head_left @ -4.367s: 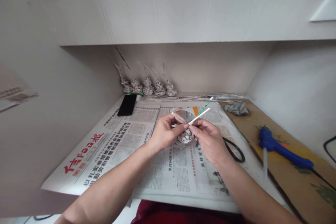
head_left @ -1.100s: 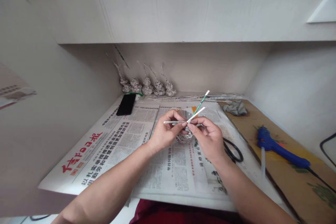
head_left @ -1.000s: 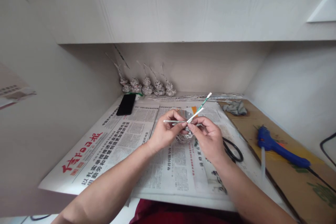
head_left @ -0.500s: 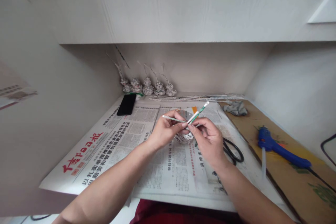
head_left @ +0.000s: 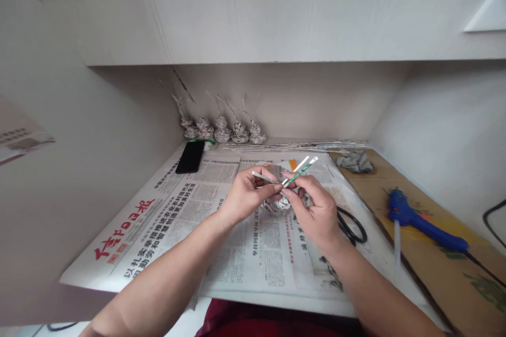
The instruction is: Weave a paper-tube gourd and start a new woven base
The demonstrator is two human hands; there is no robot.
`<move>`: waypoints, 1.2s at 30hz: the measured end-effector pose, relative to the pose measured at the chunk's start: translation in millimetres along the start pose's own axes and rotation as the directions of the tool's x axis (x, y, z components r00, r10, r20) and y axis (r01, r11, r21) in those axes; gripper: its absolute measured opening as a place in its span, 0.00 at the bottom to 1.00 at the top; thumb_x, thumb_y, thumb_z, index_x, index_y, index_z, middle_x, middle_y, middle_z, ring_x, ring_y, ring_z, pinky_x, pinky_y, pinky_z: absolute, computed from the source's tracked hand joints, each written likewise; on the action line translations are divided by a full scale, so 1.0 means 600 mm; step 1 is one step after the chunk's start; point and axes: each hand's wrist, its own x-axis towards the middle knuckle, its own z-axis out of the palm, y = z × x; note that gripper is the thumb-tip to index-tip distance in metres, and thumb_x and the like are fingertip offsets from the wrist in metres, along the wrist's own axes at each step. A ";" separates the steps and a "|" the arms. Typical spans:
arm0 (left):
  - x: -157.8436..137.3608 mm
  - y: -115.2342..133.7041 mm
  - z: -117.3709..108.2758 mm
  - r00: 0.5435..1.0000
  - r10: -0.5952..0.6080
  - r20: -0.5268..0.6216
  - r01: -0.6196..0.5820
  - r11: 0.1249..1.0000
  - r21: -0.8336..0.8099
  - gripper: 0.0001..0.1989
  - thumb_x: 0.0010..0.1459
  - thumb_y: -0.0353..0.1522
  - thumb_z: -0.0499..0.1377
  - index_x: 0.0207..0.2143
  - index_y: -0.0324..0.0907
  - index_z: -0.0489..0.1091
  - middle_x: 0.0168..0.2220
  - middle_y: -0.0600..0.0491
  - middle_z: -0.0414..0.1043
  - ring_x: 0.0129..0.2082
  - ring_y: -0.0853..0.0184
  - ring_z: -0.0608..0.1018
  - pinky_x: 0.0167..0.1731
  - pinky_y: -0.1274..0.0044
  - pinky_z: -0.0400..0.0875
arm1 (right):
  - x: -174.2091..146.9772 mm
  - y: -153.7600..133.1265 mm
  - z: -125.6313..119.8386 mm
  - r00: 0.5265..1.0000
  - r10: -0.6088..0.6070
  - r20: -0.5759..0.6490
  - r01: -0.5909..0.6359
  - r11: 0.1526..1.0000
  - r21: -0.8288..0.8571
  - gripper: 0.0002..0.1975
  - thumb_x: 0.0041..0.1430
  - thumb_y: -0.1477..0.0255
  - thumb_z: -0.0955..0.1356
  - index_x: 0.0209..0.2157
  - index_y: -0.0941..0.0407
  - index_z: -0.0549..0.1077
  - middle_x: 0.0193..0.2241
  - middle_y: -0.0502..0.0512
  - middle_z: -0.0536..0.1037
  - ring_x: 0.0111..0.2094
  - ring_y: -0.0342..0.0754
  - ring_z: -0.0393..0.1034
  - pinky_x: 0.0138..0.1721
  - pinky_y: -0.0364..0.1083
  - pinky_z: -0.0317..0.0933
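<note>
Between my two hands is a small round piece woven from rolled newspaper strips (head_left: 275, 206), held above the newspaper. My left hand (head_left: 250, 189) grips its top from the left, thumb and fingers closed around the base of the paper strips. From the right, my right hand (head_left: 314, 202) pinches a green-and-white paper strip (head_left: 303, 169) near where it leaves the weave. A second, white strip (head_left: 299, 165) sticks up beside it, and another short strip end (head_left: 259, 175) points left over my left fingers. My fingers partly hide the top of the weave.
Several woven gourd-shaped pieces (head_left: 240, 132) stand along the back wall near a black phone (head_left: 190, 157). Long paper sticks (head_left: 296, 146) lie behind the newspaper (head_left: 158, 242). At right, a blue glue gun (head_left: 427, 229) and grey cloth (head_left: 354, 161) rest on cardboard (head_left: 430, 279); a black cable coil (head_left: 351, 226) lies nearer.
The green-and-white strip and the white strip have spread apart at their tips. My right fingers have shifted slightly up along them. My left hand stays nearly still on the woven piece.
</note>
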 end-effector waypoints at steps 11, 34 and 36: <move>0.002 -0.010 -0.004 1.000 0.015 0.000 -0.015 1.000 0.008 0.12 0.48 0.33 0.68 0.29 0.35 0.69 0.27 0.52 0.75 0.26 0.71 0.78 0.31 0.78 0.77 | -0.003 -0.004 -0.003 0.997 0.012 -0.077 -0.026 0.983 -0.184 0.10 0.56 0.71 0.71 0.41 0.50 0.73 0.38 0.51 0.81 0.27 0.45 0.72 0.32 0.46 0.67; -0.002 -0.015 0.006 0.993 0.104 -0.049 -0.099 0.991 0.092 0.11 0.51 0.34 0.66 0.29 0.37 0.68 0.27 0.52 0.75 0.25 0.71 0.78 0.29 0.79 0.75 | -0.006 0.001 0.002 0.995 0.049 -0.084 -0.053 0.997 -0.049 0.12 0.58 0.74 0.69 0.45 0.50 0.73 0.39 0.53 0.79 0.37 0.48 0.74 0.38 0.48 0.67; -0.001 -0.013 0.005 0.994 0.085 -0.071 -0.079 0.994 0.082 0.11 0.50 0.34 0.67 0.29 0.36 0.68 0.26 0.53 0.74 0.25 0.71 0.78 0.29 0.79 0.75 | -0.006 0.003 0.002 0.994 0.063 -0.086 -0.065 0.997 -0.032 0.13 0.59 0.73 0.69 0.46 0.50 0.73 0.38 0.53 0.79 0.38 0.48 0.73 0.38 0.48 0.67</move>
